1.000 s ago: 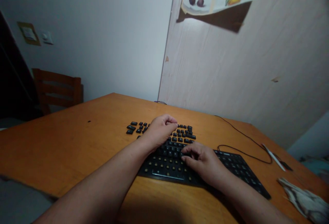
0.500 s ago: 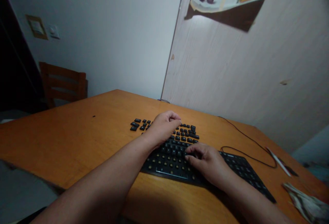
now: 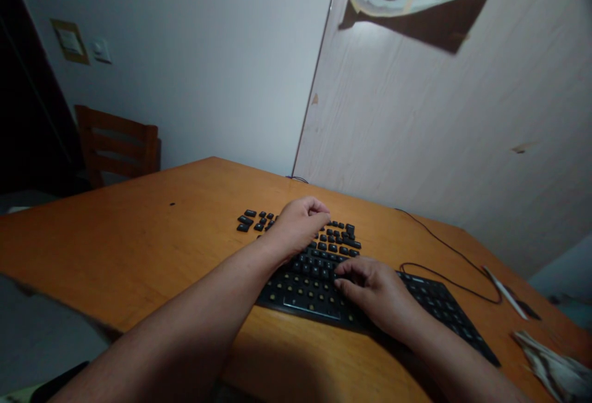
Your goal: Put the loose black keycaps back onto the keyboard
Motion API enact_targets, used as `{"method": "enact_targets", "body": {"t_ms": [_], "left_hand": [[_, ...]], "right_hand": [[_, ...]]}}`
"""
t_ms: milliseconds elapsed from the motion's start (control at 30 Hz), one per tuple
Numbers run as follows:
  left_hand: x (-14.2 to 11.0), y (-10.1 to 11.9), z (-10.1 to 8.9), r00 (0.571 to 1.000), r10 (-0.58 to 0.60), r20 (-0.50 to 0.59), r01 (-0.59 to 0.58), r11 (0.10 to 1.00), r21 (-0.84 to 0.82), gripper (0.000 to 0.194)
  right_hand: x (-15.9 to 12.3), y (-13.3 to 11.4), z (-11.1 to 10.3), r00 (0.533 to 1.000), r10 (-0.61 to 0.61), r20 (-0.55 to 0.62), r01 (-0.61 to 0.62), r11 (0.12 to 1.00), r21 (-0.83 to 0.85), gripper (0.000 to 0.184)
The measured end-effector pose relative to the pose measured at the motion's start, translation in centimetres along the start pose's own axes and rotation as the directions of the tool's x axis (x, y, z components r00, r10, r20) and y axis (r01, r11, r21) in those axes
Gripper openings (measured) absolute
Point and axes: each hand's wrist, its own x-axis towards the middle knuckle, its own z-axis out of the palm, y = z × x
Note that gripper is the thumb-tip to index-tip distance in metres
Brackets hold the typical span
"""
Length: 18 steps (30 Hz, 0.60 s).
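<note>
A black keyboard (image 3: 430,307) lies on the orange wooden table (image 3: 139,249). Loose black keycaps (image 3: 252,221) are spread on the table just behind it. My left hand (image 3: 296,224) hovers over the keycaps near the keyboard's back edge, fingers curled into a loose fist; what they hold, if anything, is hidden. My right hand (image 3: 374,289) rests on the middle of the keyboard with its fingers bent and pinched down onto the keys.
The keyboard's black cable (image 3: 444,255) loops across the table to the right. A white pen (image 3: 506,292) and a crumpled cloth (image 3: 555,369) lie at the right edge. A wooden chair (image 3: 118,144) stands behind the table's left side. Walls are close behind.
Both hands stay in nearly the same place on the keyboard. The view has shifted slightly, so everything sits a little further right and higher in the picture.
</note>
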Motion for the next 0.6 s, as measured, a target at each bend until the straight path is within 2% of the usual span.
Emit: {"method": "enact_targets", "body": {"t_ms": [433, 600], "left_hand": [[0.2, -0.2, 0.1, 1.000, 0.008, 0.005, -0.008, 1.000, -0.004, 0.015], [0.2, -0.1, -0.3, 0.999, 0.036, -0.030, -0.035, 0.999, 0.018, 0.015]], "right_hand": [[0.3, 0.1, 0.6, 0.997, 0.056, 0.045, -0.057, 0.998, 0.038, 0.008], [-0.6, -0.4, -0.6, 0.999, -0.021, -0.039, 0.020, 0.999, -0.025, 0.020]]}}
